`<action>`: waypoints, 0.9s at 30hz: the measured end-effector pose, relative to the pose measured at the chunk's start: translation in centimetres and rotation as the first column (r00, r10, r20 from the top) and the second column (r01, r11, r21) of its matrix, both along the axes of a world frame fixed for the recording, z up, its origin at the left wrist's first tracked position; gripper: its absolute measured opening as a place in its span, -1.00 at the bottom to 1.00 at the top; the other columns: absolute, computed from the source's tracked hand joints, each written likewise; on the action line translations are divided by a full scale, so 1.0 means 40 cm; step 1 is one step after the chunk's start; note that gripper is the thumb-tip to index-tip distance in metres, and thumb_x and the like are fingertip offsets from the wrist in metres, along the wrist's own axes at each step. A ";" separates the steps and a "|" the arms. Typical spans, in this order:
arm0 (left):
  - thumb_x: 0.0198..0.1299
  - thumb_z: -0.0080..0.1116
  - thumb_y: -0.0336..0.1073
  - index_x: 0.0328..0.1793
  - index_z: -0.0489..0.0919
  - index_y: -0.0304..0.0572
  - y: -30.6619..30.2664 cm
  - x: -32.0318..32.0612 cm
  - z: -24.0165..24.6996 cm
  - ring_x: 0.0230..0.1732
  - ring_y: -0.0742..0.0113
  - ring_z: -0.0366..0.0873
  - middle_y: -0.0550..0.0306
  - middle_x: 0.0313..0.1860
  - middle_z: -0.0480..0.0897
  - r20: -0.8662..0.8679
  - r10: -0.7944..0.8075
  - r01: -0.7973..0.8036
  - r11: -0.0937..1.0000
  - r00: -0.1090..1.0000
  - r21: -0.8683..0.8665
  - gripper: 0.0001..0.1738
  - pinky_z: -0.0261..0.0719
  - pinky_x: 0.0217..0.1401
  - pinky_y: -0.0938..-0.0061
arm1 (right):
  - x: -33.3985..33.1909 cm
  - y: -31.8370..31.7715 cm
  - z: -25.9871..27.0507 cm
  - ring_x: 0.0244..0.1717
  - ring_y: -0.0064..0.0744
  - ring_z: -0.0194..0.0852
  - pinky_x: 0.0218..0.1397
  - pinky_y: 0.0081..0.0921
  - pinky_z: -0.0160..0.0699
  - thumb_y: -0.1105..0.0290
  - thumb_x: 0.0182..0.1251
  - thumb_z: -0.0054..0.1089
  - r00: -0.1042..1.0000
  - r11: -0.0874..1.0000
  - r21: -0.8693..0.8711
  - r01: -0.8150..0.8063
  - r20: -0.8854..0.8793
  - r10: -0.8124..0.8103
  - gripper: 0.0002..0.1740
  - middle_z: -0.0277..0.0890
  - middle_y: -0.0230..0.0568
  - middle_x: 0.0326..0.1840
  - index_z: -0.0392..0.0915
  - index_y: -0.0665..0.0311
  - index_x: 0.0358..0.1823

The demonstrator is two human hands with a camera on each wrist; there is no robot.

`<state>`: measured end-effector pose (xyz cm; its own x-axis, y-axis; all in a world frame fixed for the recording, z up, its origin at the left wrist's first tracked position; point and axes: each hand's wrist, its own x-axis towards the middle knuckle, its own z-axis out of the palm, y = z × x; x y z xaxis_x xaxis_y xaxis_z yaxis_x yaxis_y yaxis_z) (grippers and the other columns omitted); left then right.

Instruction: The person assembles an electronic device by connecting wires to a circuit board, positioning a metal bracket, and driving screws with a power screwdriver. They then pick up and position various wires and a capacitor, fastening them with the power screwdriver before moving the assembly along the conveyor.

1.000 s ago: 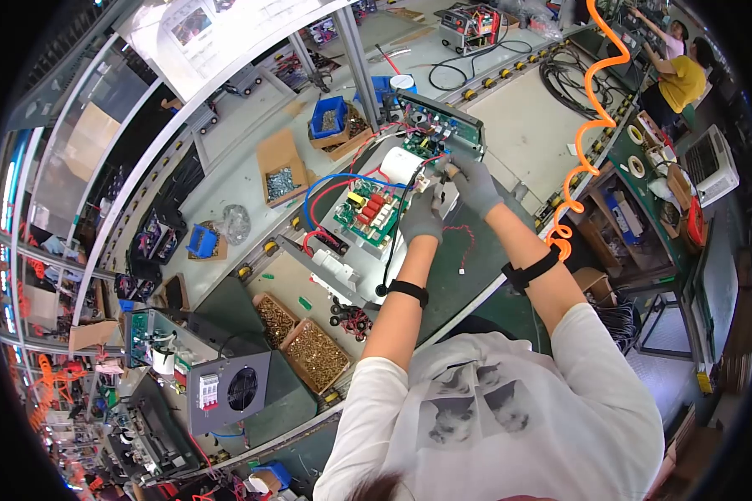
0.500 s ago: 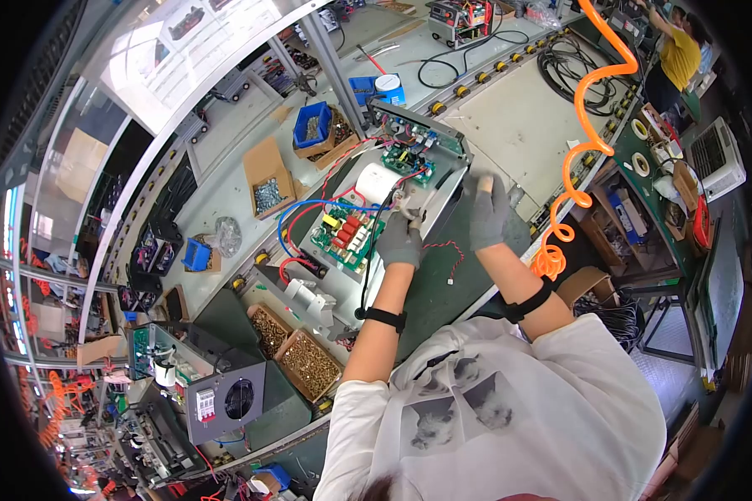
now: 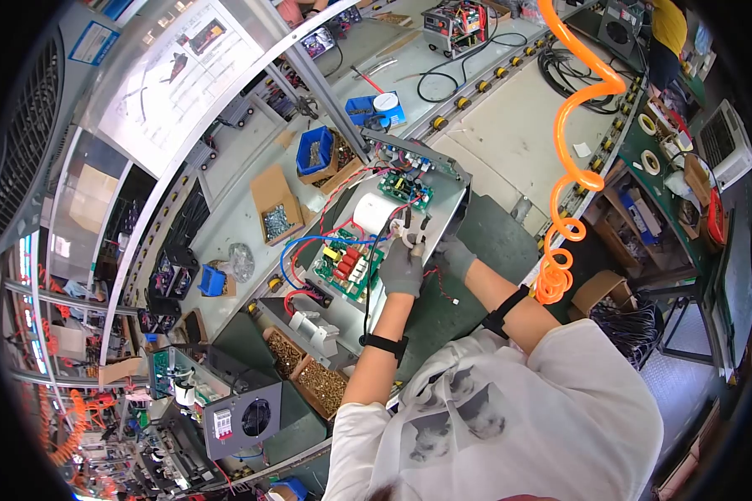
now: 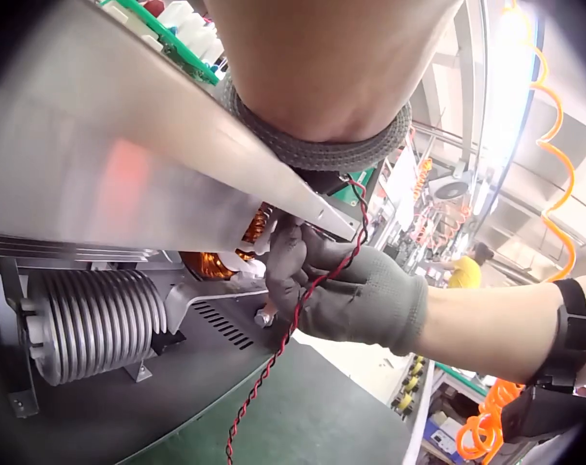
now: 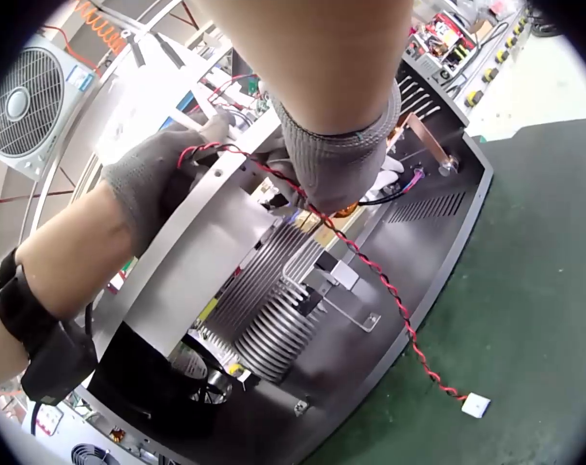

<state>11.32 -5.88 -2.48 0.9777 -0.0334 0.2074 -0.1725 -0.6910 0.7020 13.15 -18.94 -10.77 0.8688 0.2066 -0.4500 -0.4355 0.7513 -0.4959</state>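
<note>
In the head view my gloved left hand (image 3: 403, 271) is at the near edge of a metal plate (image 5: 220, 257), beside white-sleeved cable ends (image 3: 399, 229). My gloved right hand (image 4: 351, 295) reaches under that plate into an open chassis (image 5: 414, 242), its fingers bent close to a copper coil (image 4: 211, 263); I cannot tell what its fingertips hold. On the plate are a green circuit board (image 3: 342, 265) with red parts and a white cylinder (image 3: 374, 213). A twisted red-and-black wire (image 5: 380, 276) hangs past the right hand, ending in a white plug (image 5: 475, 405).
Boxes of brass-coloured fasteners (image 3: 319, 380) stand near the chassis's left end. Behind are a cardboard box of screws (image 3: 277, 219) and a blue bin (image 3: 314, 150). An orange coiled hose (image 3: 566, 108) hangs at right. Another unit with a fan panel (image 3: 244, 417) sits at lower left.
My right hand first worked beside the left, then moved away to the right of the plate, and has now come back lower, beneath its edge. The left hand stays by the cable ends.
</note>
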 end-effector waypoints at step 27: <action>0.09 0.16 -0.14 -0.18 0.64 0.02 -0.004 -0.012 0.003 -0.26 0.08 0.61 0.05 -0.27 0.64 0.030 -0.010 0.014 0.992 0.999 -0.124 -0.78 0.54 -0.26 0.31 | -0.141 -0.022 0.395 -0.42 -0.34 0.48 -0.36 -0.47 0.43 0.38 0.09 0.15 0.734 0.215 -0.823 0.526 0.567 0.373 -0.60 0.43 -0.18 -0.40 0.50 0.21 0.02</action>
<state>10.83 -6.03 -2.38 0.9708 -0.0175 0.2392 -0.2021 -0.5963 0.7769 7.51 -19.81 5.01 0.9397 -0.0372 0.3400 0.2883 -0.4486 -0.8460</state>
